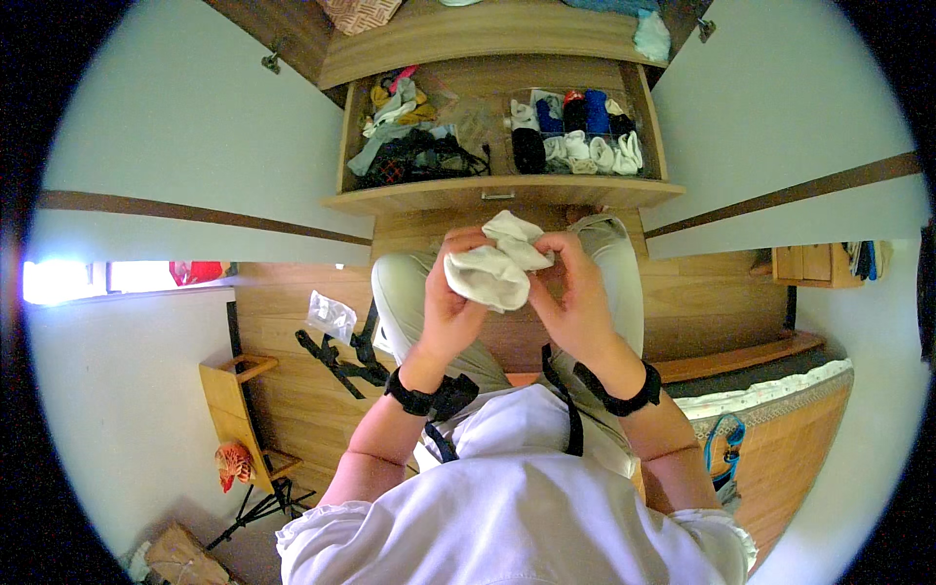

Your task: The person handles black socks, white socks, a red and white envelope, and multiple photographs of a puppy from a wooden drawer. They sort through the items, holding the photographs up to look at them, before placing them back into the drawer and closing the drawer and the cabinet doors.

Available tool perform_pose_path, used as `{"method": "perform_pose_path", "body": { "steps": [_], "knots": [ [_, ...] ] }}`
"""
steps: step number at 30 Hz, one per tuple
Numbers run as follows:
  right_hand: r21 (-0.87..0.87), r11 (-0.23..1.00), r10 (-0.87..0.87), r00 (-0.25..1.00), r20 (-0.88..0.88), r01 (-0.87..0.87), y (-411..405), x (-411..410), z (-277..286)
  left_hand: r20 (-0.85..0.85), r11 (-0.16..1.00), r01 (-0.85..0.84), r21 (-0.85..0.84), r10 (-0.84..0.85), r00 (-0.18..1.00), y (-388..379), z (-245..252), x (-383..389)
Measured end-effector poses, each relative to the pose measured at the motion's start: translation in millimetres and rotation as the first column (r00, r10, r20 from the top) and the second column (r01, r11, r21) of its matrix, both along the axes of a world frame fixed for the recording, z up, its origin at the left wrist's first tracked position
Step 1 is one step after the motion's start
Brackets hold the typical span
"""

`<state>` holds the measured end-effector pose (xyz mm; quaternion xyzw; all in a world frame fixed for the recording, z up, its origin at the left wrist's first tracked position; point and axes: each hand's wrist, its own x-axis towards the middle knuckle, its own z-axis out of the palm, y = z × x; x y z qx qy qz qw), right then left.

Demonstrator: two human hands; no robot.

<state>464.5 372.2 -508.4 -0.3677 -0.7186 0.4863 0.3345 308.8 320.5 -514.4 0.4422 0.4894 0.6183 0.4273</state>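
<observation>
White socks (pixel 488 276) are held between my two hands, in front of the open wooden drawer (pixel 504 191). My left hand (pixel 455 300) grips the wide cuff opening on the left. With thumb and fingers, my right hand (pixel 574 292) pinches the bunched fabric at the right. Whether this is one sock or a pair, I cannot tell. In the drawer's right part sits a clear divided organizer (pixel 578 133) with rolled socks, white, blue and black. Loose clothing (pixel 398 102) and a tangle of dark fabric and cord (pixel 417 157) lie in its left part.
White cabinet doors (pixel 212 131) stand open on both sides. Black straps (pixel 344 358) and a clear plastic bag (pixel 331 316) lie on the wooden floor at left, near an overturned wooden stool (pixel 227 417). A bed with a woven mat (pixel 790 453) is at right.
</observation>
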Motion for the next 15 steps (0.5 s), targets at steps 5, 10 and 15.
{"method": "perform_pose_path", "body": {
  "steps": [5, 10, 15],
  "knots": [
    [-0.285, 0.958, -0.082, 0.935, -0.346, -0.021, -12, -8, 7, -0.436, 0.983, -0.028, 0.182, 0.106, 0.894, 10, -2, 1],
    [-0.318, 0.948, -0.113, 0.964, -0.24, 0.032, 9, 9, -43, -0.289, 0.987, 0.162, -0.002, -0.156, 0.944, 10, -6, 2],
    [-0.682, 0.539, -0.102, 0.766, -0.635, -0.494, 13, 25, -48, 0.463, 0.934, 0.275, -0.227, -0.145, 0.875, 24, 8, -23]
  ]
}}
